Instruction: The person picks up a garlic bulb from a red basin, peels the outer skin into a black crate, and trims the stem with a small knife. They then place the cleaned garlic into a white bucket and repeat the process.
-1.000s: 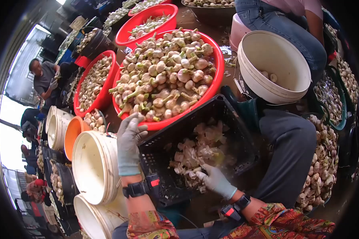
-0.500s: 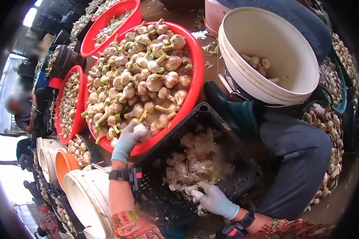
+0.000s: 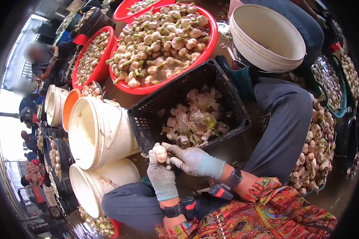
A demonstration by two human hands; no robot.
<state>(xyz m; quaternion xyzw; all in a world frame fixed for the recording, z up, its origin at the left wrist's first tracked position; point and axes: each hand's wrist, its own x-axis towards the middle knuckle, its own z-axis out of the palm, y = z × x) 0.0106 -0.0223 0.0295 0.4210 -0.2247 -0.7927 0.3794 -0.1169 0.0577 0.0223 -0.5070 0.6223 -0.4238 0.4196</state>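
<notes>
A pale garlic bulb [image 3: 160, 153] is held between my two gloved hands, just in front of a black crate [image 3: 243, 119]. My left hand [image 3: 162, 177] has its fingers and thumb closed round the bulb from below. From the right, my right hand [image 3: 193, 160] presses its fingers against the same bulb, with the fingertips partly bent. Loose garlic skins [image 3: 195, 119] lie heaped in the crate. Beyond it, a red tub [image 3: 214, 38] is full of garlic bulbs with cut stems, some of them in brownish water.
White buckets [image 3: 107, 131] and an orange bucket [image 3: 69, 107] stand at the left. A large white bucket [image 3: 267, 59] is at the upper right. Garlic is piled [image 3: 317, 151] at the right. More red tubs [image 3: 111, 36] stand behind. Several people sit at the far left.
My left hand has come back from the red tub with a garlic bulb. My right hand has left the skins and moved to the bulb. The view has shifted.
</notes>
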